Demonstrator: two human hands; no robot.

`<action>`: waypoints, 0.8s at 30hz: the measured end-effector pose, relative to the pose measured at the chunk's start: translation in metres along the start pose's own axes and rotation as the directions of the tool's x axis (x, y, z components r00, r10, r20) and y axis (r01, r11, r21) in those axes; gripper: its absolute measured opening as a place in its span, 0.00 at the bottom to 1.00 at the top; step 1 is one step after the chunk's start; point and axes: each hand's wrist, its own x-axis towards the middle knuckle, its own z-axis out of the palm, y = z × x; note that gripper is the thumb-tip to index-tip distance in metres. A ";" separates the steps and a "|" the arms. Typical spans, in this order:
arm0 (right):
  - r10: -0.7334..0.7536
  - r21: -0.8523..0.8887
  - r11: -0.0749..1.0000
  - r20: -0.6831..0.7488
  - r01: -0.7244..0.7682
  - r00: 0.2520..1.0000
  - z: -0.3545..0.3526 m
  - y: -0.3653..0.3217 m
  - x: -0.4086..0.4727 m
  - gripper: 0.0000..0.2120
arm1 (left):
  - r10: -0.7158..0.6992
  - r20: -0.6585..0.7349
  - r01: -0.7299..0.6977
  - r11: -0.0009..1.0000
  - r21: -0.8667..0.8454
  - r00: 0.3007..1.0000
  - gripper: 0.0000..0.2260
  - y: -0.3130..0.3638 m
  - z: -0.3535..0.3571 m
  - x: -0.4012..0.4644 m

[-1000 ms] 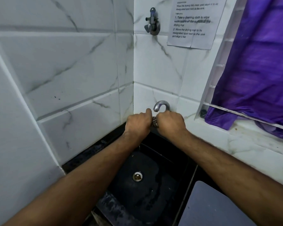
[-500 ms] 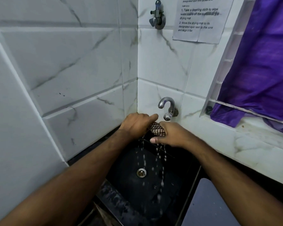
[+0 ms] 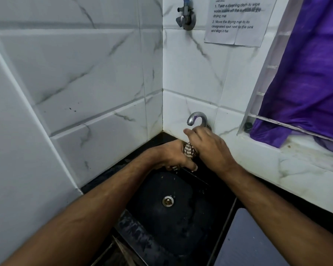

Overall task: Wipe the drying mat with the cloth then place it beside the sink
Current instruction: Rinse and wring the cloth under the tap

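A brown-and-white patterned cloth (image 3: 189, 151) is bunched up and twisted between both my hands over the black sink (image 3: 183, 223). My left hand (image 3: 168, 155) grips its lower end, and a bit of cloth pokes out below the fingers. My right hand (image 3: 206, 144) grips the upper end, just under the curved tap (image 3: 196, 118). The dark grey-blue drying mat (image 3: 258, 244) lies on the counter to the right of the sink, at the bottom right of the view.
White marble tiles form a corner behind the sink. A second tap (image 3: 186, 16) and a paper instruction sheet (image 3: 236, 22) hang on the back wall. A purple curtain (image 3: 306, 83) covers the window at right, above a pale ledge (image 3: 306, 166).
My hands have turned the cloth from level to more upright, the right hand rising toward the tap. The water that dripped from the cloth half a second ago has stopped.
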 end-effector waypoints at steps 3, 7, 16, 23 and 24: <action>-0.120 -0.157 0.977 0.138 0.142 0.983 -0.001 0.007 0.014 0.09 | -0.014 -0.186 0.063 0.963 0.263 0.982 0.14 -0.002 0.004 0.011; -0.051 -0.178 0.976 0.370 0.125 0.928 0.006 0.004 0.031 0.02 | 0.171 -0.502 0.231 0.733 0.640 0.848 0.14 -0.019 0.014 0.027; 0.234 0.151 0.929 0.468 -0.338 0.852 0.019 0.001 0.051 0.08 | 0.607 -0.281 0.108 0.305 0.946 0.744 0.20 -0.033 -0.023 0.040; 0.324 0.580 0.503 0.560 -0.640 0.762 0.042 -0.022 0.028 0.14 | 0.656 0.081 -0.046 -0.070 0.997 0.750 0.11 -0.029 -0.041 0.030; 0.343 0.620 0.424 0.565 -0.661 0.750 0.043 -0.027 0.024 0.13 | 0.655 0.126 -0.065 -0.117 0.991 0.745 0.12 -0.029 -0.043 0.029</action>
